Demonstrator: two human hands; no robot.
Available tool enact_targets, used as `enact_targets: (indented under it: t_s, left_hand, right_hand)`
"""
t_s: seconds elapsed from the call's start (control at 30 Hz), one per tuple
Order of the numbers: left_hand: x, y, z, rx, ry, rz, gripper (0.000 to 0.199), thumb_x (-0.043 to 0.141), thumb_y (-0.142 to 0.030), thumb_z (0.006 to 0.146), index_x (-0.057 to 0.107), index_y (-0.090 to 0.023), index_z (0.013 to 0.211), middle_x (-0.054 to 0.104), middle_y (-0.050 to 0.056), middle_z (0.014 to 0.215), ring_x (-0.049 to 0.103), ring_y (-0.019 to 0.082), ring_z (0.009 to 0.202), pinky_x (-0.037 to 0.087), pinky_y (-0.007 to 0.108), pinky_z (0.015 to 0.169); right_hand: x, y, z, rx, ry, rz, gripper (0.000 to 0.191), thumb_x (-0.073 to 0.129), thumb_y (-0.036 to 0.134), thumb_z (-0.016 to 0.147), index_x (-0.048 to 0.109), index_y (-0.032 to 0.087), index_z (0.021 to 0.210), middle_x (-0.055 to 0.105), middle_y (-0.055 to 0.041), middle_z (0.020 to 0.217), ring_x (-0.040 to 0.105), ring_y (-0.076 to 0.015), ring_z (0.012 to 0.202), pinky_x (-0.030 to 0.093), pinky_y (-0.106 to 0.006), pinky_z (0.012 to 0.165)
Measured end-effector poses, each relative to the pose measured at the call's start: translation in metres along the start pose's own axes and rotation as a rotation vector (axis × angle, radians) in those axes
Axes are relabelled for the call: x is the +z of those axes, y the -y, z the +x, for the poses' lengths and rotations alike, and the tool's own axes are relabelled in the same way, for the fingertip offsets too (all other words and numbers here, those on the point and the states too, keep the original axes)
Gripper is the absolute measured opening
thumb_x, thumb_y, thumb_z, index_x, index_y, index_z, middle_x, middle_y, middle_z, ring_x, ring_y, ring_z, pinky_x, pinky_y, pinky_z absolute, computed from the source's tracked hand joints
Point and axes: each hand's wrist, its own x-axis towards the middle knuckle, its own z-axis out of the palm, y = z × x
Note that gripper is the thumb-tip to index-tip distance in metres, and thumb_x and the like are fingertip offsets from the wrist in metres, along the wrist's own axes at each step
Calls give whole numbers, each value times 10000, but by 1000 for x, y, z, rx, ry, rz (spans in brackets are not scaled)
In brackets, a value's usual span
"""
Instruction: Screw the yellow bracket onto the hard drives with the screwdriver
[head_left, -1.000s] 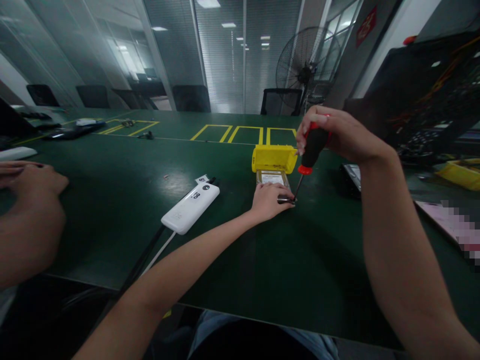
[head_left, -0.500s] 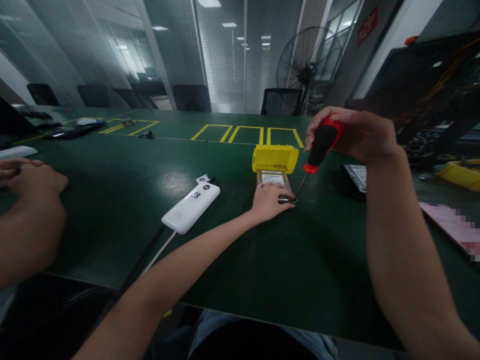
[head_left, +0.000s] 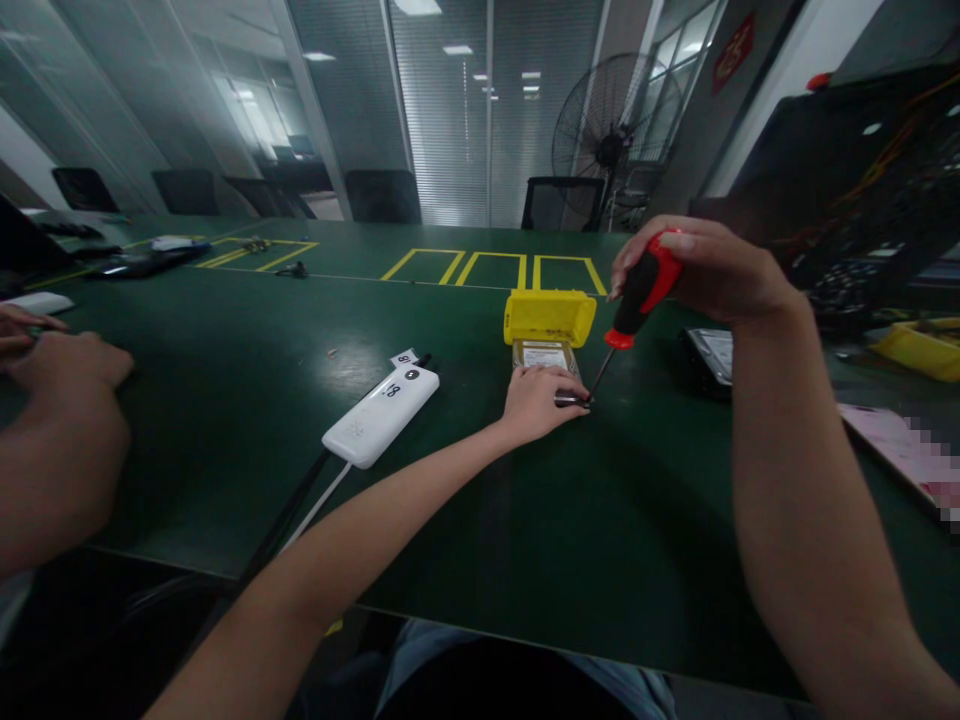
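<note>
My right hand (head_left: 705, 265) is wrapped round the red and black handle of a screwdriver (head_left: 639, 290). Its shaft slants down to the near right corner of a hard drive (head_left: 546, 353), beside my left fingertips. My left hand (head_left: 541, 400) lies over the near part of the drive and grips it, with a dark metal edge showing under the fingers. The exact spot where the screwdriver tip touches is too small to tell. Just behind the drive stands a yellow tray (head_left: 551, 318) with small dark bits in it.
A white power bank (head_left: 382, 415) with cables lies left of my left hand on the green table (head_left: 450, 540). Another drive (head_left: 709, 358), a pink phone (head_left: 896, 445) and a yellow bin (head_left: 922, 345) are at the right. Another person's hands (head_left: 67, 360) are at the far left.
My right hand and the screwdriver handle have turned slightly. My left hand stays on the drive. The other person's hands at the far left have shifted a little.
</note>
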Motion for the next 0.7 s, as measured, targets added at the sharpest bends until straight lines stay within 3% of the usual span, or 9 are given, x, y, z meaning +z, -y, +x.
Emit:
enact_targets:
  t_s: [0.4,0.53,0.7]
  left_hand:
    - [0,-1,1,0,-2,5,222,570,-406,795,641,-285,966,617,-45,1096,505,206,1045,324,387,848]
    - [0,-1,1,7,6,0,229,561,-410,799,640,-284,973,614,-35,1104,504,209,1049,330,384,844]
    - [4,-1,4,-11,-18,14,213,593,-419,772,660,-290,928,634,-41,1073,519,221,1017,327,388,824]
  right_hand:
    - [9,0,3,-70,4,-94,137,616,284,763,555,163,782,645,-31,744,623,-165,699,479,-294,630]
    - [16,2,7,-65,-51,-171,171,619,255,767,476,175,717,634,-20,687,606,-158,637,469,-303,601]
    - [25,6,11,-89,-123,-351,234,661,306,733,479,178,661,566,14,688,544,-110,641,423,-238,582]
